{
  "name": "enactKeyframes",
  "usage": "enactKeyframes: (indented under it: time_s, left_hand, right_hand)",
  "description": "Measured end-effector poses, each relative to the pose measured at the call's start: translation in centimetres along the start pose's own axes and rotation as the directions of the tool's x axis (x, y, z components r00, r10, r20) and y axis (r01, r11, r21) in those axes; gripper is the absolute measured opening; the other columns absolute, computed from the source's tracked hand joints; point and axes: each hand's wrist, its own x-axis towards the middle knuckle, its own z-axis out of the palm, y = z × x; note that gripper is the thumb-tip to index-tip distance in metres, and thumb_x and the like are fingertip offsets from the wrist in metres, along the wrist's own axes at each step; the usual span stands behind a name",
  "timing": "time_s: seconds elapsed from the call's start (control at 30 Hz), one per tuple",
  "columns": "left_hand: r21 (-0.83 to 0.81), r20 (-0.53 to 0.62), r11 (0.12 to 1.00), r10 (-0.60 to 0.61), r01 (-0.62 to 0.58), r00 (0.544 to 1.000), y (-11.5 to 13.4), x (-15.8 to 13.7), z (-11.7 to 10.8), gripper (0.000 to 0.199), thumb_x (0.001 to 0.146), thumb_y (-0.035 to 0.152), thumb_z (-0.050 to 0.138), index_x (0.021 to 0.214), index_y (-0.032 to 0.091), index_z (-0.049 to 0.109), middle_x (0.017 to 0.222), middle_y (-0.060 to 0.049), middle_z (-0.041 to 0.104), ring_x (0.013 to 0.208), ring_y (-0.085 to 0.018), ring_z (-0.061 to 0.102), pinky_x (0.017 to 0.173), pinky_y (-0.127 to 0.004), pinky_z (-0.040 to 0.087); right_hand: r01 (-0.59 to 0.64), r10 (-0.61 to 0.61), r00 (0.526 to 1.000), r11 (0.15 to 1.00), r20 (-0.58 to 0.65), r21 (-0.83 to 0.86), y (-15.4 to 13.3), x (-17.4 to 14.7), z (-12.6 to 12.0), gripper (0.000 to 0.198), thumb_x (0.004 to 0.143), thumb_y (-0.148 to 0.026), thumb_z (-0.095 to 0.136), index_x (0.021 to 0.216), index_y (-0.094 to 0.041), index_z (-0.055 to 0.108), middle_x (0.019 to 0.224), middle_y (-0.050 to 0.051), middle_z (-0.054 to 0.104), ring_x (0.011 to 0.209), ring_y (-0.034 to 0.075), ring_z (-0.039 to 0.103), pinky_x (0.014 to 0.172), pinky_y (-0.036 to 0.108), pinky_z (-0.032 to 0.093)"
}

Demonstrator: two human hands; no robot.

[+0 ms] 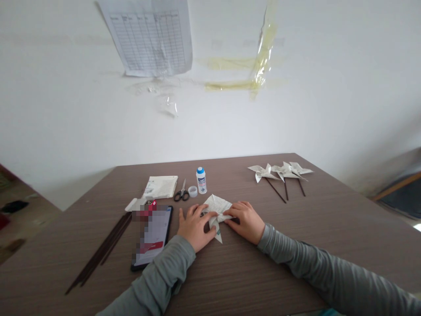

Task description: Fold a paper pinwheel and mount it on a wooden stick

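Observation:
A folded paper pinwheel made of printed sheet lies on the table between my hands. From the left, my left hand rests on it, with fingers on the paper near its centre and the thumb by a lower blade. My right hand pinches the pinwheel's right side between thumb and fingers. One pointed blade sticks out toward me. Just beyond stand a white glue bottle with a blue top and a small clear cap. Black-handled scissors lie left of the cap.
Finished pinwheels on brown sticks lie at the back right. A stack of paper squares sits at the back left. Several brown sticks and a phone lie left of my left hand. The wall borders the table's far edge.

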Motion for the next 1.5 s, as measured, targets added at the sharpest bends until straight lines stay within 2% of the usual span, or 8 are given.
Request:
enactKeyframes:
  time_s: [0.37,0.6,0.8,1.03,1.3,1.5]
  left_hand:
    - [0.005,0.002,1.0,0.001,-0.001,1.0,0.21,0.02,-0.28,0.047,0.108,0.029,0.093,0.152,0.047,0.098,0.189,-0.008,0.078,0.184,-0.054,0.06,0.152,-0.104,0.032]
    - [-0.024,-0.051,0.999,0.037,-0.038,0.998,-0.63,0.18,0.5,0.047,0.105,0.033,0.096,0.149,0.047,0.099,0.183,-0.009,0.083,0.177,-0.053,0.064,0.15,-0.103,0.035]
    - [-0.023,-0.015,1.0,0.019,-0.019,1.0,-0.49,0.24,0.49,0.048,0.107,0.035,0.093,0.153,0.047,0.097,0.188,-0.009,0.079,0.182,-0.055,0.06,0.151,-0.105,0.033]
    - [-0.019,-0.02,0.999,-0.028,0.027,0.999,-0.05,0.18,0.28,0.063,0.105,0.033,0.095,0.166,0.047,0.09,0.189,-0.008,0.078,0.184,-0.053,0.06,0.155,-0.1,0.033]
    - [-0.025,-0.009,1.0,0.011,-0.011,1.0,-0.04,0.1,-0.03,0.051,0.107,0.032,0.094,0.156,0.044,0.097,0.189,-0.011,0.078,0.183,-0.056,0.06,0.152,-0.106,0.031]
    - [-0.012,-0.009,1.0,0.015,-0.015,1.0,-0.3,0.24,0.16,0.05,0.108,0.036,0.094,0.156,0.048,0.096,0.188,-0.008,0.079,0.183,-0.055,0.059,0.151,-0.106,0.032]
  right_hand:
    - [0.005,-0.004,1.0,1.0,0.004,-0.012,0.15,0.01,0.1,0.012,0.102,-0.026,0.097,0.108,-0.036,0.099,0.101,0.006,0.093,0.098,0.036,0.089,0.104,0.054,0.073]
    - [-0.008,0.008,1.0,1.0,0.001,0.004,-0.27,0.13,-0.26,0.013,0.101,-0.024,0.098,0.107,-0.036,0.098,0.097,0.005,0.09,0.094,0.035,0.088,0.101,0.053,0.072]
    - [-0.002,0.002,1.0,1.0,0.003,-0.004,-0.15,0.15,-0.15,0.016,0.099,-0.022,0.099,0.107,-0.036,0.097,0.098,0.005,0.091,0.094,0.035,0.089,0.101,0.053,0.073]
    - [-0.012,0.011,1.0,1.0,0.019,0.006,-0.18,0.01,-0.22,0.014,0.104,-0.025,0.099,0.11,-0.038,0.099,0.102,0.008,0.092,0.1,0.038,0.091,0.105,0.057,0.075]
    - [0.008,-0.008,1.0,1.0,0.01,-0.014,0.19,-0.07,0.18,0.015,0.102,-0.023,0.096,0.112,-0.034,0.099,0.1,0.006,0.092,0.099,0.036,0.09,0.106,0.054,0.073]
    - [0.02,-0.02,1.0,1.0,0.006,-0.02,0.38,-0.13,0.34,0.014,0.104,-0.024,0.097,0.113,-0.035,0.099,0.1,0.006,0.092,0.099,0.036,0.09,0.105,0.053,0.073]
